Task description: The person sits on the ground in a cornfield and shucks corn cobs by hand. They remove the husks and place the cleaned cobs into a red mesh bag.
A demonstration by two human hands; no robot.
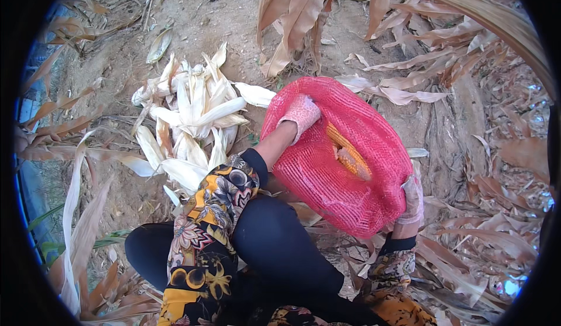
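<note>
A red mesh sack [333, 199] is spread in front of my knees, its mouth facing up. Yellow husked corn cobs [346, 148] show inside the opening. My left hand [302, 115], in a pale pink patterned glove, holds the sack at its left side, the fingers hidden by a fold of mesh. On the right, my right hand [412, 199], gloved too, grips the bunched outer edge of the sack. How many cobs lie deeper in the sack is hidden by the mesh.
Left of the sack, a heap of pale corn husks [193, 115] lies on the bare soil [118, 85]. Dry corn leaves [302, 14] hang in at the top, and one long leaf [491, 19] arches across the upper right. Dry leaf litter [491, 238] covers the right side.
</note>
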